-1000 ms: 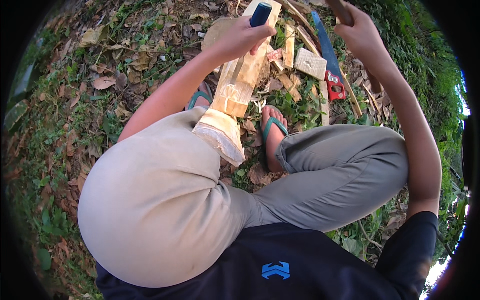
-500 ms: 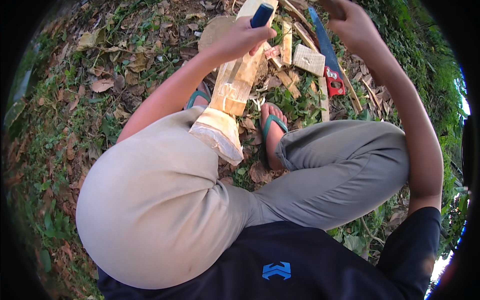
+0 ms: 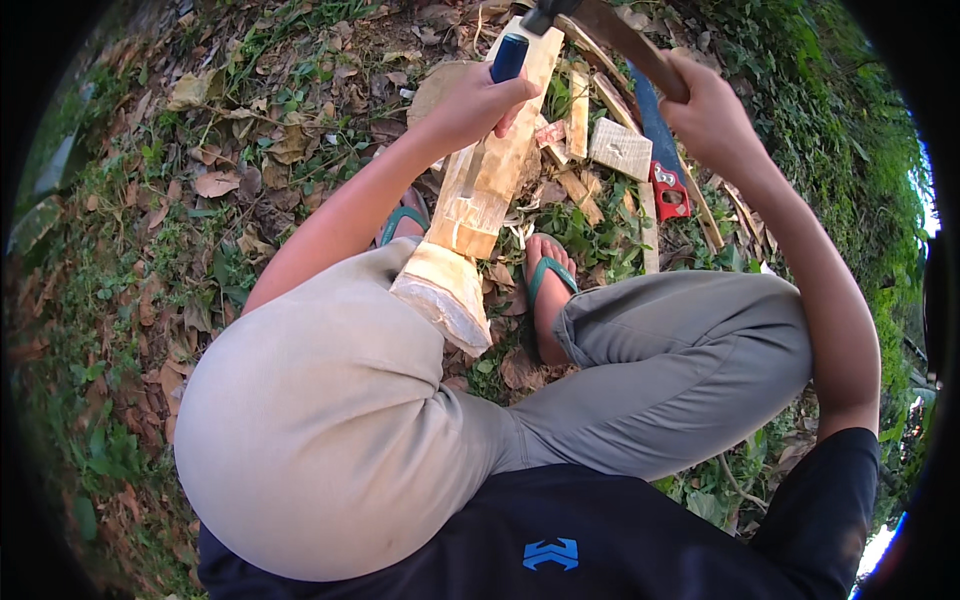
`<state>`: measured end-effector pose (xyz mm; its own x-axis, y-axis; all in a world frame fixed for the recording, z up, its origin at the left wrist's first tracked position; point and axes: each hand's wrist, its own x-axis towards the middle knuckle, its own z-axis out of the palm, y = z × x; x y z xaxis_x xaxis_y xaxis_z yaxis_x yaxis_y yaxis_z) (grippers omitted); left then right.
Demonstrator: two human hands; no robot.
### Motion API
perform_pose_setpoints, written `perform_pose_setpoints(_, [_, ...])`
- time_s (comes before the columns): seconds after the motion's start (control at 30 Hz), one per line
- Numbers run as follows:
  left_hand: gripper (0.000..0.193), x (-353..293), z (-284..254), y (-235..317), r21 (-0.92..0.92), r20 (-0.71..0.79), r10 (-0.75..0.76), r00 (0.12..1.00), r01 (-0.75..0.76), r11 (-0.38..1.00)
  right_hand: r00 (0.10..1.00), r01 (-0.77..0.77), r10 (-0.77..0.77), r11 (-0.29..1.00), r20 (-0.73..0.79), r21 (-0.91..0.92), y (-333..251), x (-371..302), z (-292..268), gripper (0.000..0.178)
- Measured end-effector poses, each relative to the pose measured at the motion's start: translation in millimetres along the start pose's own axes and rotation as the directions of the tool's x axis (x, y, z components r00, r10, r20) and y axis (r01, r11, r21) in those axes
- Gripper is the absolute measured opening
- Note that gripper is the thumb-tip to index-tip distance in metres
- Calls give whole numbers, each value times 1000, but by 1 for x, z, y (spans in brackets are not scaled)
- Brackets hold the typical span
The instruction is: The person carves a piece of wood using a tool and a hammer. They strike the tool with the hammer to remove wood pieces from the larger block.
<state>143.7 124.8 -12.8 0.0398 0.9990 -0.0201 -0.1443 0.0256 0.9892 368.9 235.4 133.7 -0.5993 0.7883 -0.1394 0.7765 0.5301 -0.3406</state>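
My left hand point(image 3: 478, 108) is wrapped round a chisel with a dark blue handle point(image 3: 510, 57). Its blade points down onto a long pale block of wood point(image 3: 490, 170), which has a cut notch and a thick bark-edged near end beside my knee. My right hand point(image 3: 705, 112) grips the brown wooden handle of a hammer point(image 3: 632, 46). The dark hammer head is at the top edge of the view, just above the chisel handle, and a small gap seems to show between them.
A handsaw point(image 3: 660, 135) with a red grip lies on the right among wood offcuts point(image 3: 621, 148) and strips. Behind the block is a round cut log point(image 3: 437, 92). My sandalled feet point(image 3: 550, 290) flank the block. Dry leaves and low green plants cover the ground.
The hammer has swung down and left into view, its head now near the chisel top. My left hand still holds the chisel on the block. The whole view has shifted slightly.
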Motion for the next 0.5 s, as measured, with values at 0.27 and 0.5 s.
perform_pose_setpoints(0.27, [30,1,1,0,-2,-9,-30,1000,30,1000,997,72,-74,996,38,59,8,9,6,45])
perform_pose_setpoints(0.5, [31,4,3,-2,10,-32,-54,998,55,998,991,67,-72,997,111,49,11,10,7,43])
